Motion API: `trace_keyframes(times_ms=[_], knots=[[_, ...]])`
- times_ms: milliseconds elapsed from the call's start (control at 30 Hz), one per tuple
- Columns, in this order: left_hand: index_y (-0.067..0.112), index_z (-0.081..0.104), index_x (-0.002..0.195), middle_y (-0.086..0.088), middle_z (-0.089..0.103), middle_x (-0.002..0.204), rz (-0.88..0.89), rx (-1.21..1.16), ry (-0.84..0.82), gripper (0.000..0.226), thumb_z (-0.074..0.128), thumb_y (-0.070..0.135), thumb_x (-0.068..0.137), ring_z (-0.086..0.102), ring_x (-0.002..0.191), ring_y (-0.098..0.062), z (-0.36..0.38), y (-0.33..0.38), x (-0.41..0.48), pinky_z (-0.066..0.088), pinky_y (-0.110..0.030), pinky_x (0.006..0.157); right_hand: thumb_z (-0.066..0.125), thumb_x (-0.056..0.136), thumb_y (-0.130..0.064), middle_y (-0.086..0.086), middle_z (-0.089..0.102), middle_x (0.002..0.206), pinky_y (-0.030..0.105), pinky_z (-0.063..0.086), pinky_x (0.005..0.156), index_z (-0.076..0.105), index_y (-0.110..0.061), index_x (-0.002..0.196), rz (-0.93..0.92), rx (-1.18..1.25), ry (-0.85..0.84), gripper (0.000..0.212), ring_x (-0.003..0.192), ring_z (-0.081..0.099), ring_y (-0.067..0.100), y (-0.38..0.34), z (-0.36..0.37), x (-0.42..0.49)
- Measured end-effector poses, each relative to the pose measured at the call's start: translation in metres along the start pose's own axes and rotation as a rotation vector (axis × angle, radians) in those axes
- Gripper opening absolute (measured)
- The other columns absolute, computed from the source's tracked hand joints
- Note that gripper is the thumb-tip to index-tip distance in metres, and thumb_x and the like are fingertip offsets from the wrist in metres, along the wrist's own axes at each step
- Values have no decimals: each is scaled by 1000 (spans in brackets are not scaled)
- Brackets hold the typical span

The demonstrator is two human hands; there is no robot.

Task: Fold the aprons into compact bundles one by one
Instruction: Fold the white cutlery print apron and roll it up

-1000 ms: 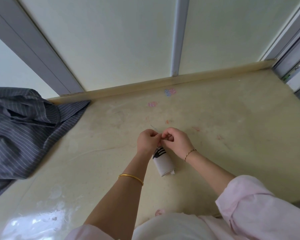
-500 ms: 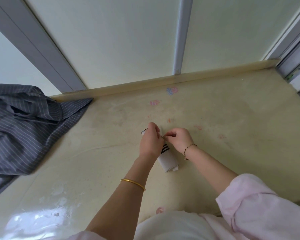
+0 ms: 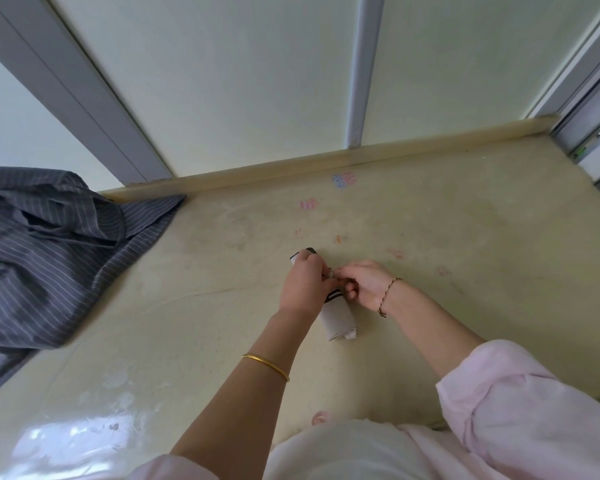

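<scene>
A white apron rolled into a tight bundle (image 3: 338, 322) with black markings lies on the beige table (image 3: 465, 237), running from upper left to lower right. My left hand (image 3: 303, 284) curls over the bundle's middle and grips it. My right hand (image 3: 362, 282) sits just right of it, fingertips pinching something thin, apparently a strap, where the two hands meet. The bundle's middle is hidden under my left hand; only its two ends show.
A heap of dark grey pinstriped cloth (image 3: 49, 258) covers the table's left side. A raised beige ledge (image 3: 326, 159) and a wall of pale panels close off the back. Faint coloured stains mark the tabletop.
My left hand has shifted from pinching beside the right hand to lying over the bundle. The bundle's far end now shows beyond the left hand.
</scene>
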State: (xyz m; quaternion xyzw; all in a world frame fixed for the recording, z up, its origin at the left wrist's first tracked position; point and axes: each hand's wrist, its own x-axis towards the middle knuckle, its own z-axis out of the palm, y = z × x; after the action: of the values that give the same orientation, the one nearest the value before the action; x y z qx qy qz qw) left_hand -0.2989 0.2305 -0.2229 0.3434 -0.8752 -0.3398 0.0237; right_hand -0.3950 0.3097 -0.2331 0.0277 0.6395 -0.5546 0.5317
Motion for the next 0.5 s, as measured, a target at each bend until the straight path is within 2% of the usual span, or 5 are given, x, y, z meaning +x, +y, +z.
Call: trace_keyframes(times_ms=[100, 200, 267, 367, 500], knots=[[4, 55, 82, -6, 43, 97, -11, 36, -11, 11, 60, 12, 87, 55, 84, -30, -4, 5, 4, 47, -37, 72, 51, 89, 8, 8, 44, 60, 16, 25, 36, 52, -4, 69, -7, -39, -24, 23, 37, 34, 7, -4, -3, -1], [0, 59, 82, -10, 45, 104, -15, 53, -54, 15, 56, 12, 91, 56, 88, -31, -6, 5, 6, 49, -39, 79, 51, 88, 11, 6, 45, 61, 17, 30, 37, 53, -6, 76, -48, -82, 5, 22, 44, 35, 10, -5, -8, 1], [4, 55, 81, -10, 44, 108, -9, 62, -92, 12, 53, 10, 92, 54, 89, -30, -9, 3, 7, 48, -35, 82, 52, 85, 14, 7, 46, 63, 19, 33, 38, 50, -10, 78, -98, -176, 81, 25, 49, 38, 13, -5, -13, 3], [7, 51, 82, -6, 37, 106, -14, 70, -129, 10, 47, 5, 91, 47, 88, -24, -14, -7, 8, 41, -25, 78, 56, 81, 14, 7, 50, 64, 23, 36, 42, 44, -13, 75, -149, -365, 186, 30, 49, 42, 15, -6, -18, 8], [0, 59, 97, -8, 40, 108, -11, 120, -168, 16, 46, 6, 91, 49, 97, -28, -17, -15, 8, 40, -27, 80, 59, 80, 9, 8, 52, 69, 27, 40, 49, 39, -16, 71, -209, -495, 312, 33, 55, 47, 20, -6, -14, 14]])
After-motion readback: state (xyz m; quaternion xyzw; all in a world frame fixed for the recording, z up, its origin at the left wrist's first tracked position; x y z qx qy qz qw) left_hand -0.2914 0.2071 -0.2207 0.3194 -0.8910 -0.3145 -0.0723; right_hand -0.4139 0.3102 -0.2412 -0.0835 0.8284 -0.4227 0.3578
